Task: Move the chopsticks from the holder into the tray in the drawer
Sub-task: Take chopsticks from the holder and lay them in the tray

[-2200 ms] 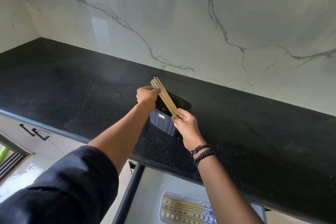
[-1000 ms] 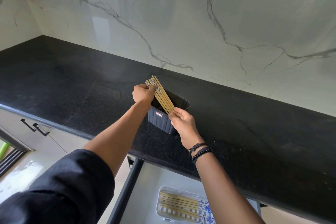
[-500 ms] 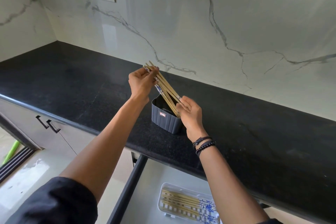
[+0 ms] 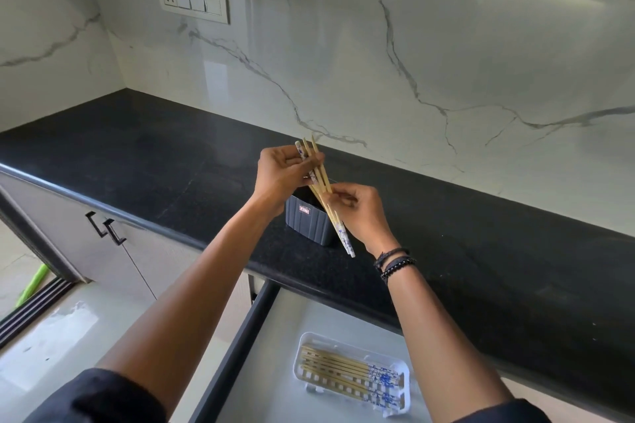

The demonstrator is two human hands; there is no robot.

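Observation:
A bundle of wooden chopsticks [image 4: 321, 178] with blue-and-white ends is held slanted in the air above a dark grey ribbed holder [image 4: 309, 222] on the black counter. My left hand [image 4: 287, 173] grips the bundle's upper part. My right hand [image 4: 360, 213] pinches it lower down, with patterned ends sticking out below the hand. Down in the open drawer [image 4: 275, 354] lies a white slotted tray [image 4: 352, 340] with several chopsticks side by side in it.
The black counter [image 4: 154, 151] runs along a white marble wall with a switch plate [image 4: 192, 3]. Cabinet doors with black handles [image 4: 104, 227] are under the counter at the left. A green stick lies on the floor at far left.
The chopstick bundle has come up out of the holder, held in both hands. The view has tilted back, showing more of the drawer and tray.

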